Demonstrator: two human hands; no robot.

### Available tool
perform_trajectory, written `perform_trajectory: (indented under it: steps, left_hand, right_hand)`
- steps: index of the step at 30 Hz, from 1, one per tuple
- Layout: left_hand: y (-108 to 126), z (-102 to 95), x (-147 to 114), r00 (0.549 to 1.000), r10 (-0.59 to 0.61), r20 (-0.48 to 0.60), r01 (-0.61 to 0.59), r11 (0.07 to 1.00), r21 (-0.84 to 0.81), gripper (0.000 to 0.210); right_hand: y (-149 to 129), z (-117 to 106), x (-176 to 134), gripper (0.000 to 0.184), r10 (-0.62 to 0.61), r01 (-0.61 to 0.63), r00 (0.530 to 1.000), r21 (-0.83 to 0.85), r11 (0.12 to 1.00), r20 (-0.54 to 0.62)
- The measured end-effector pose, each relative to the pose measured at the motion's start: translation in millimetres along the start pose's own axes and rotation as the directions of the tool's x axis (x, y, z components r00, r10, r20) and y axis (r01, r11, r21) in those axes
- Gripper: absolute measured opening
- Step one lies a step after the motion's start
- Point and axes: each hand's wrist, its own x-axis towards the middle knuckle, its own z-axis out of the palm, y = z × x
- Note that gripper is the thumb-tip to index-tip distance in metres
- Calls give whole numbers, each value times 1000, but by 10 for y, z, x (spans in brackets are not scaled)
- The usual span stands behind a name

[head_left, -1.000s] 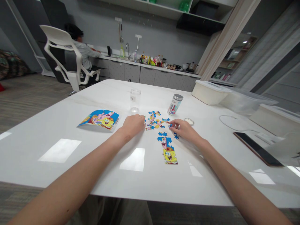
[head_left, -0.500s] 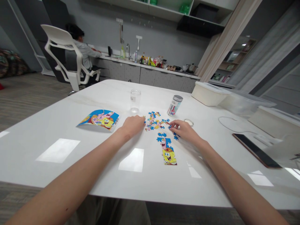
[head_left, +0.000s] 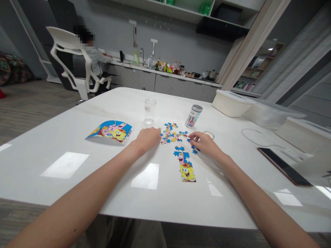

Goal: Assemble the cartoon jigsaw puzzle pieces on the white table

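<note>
Two jars [head_left: 193, 119] bear illegible labels [head_left: 147, 109]; right hand [head_left: 205, 143] pinches a blue piece [head_left: 188, 140], left hand [head_left: 148, 138] hides its grip.

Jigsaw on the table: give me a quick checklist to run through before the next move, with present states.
1. Both hands in view: ok; left hand and right hand are at either side of the loose pieces.
2. Left hand's hold: cannot tell; its fingertips are mostly hidden.
3. Right hand's grip: cannot tell; a blue piece is at its fingertips, but the grip is unclear.
4. All pieces joined: not ok; many lie loose beyond the joined section.
5. Picture sheet face up: ok, though curled.
6. Clear jar upright: ok.
</note>
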Motion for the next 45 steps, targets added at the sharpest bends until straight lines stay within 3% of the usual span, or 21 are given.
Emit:
perform_trajectory:
  steps: [6, 15, 23, 33, 40, 45]
  left_hand:
    - [3, 3, -4, 1000, -3, 2, 3, 1000, -18, 31]
    - [13, 9, -1, 1000, -9, 3, 9, 999, -31, 33]
    - [11, 12, -3, 1000, -3, -12, 2, 1000, -5, 34]
    - [8, 28, 0, 1000, -11, 0, 11, 1000, -13, 34]
    - [13, 10, -10, 1000, -9, -4, 9, 1000, -23, 34]
    - [8, 10, -9, 1000, -6, 2, 6, 1000, -13, 34]
  right_hand:
    - [4, -4, 5, 23, -44, 43, 998, -30, 999, -49]
    - [4, -6, 14, 16, -15, 15, 1000, 3, 1000, -21]
    - [-18, -50, 50, 24, 28, -45, 995, 188, 981, 92]
    - [-64, -86, 31, 24, -20, -68, 977, 396, 916, 214]
    - [-129, -135, -1, 21, -89, -84, 938, 469, 879, 334]
    - [-161, -181, -34, 19, -94, -164, 885, 495, 853, 455]
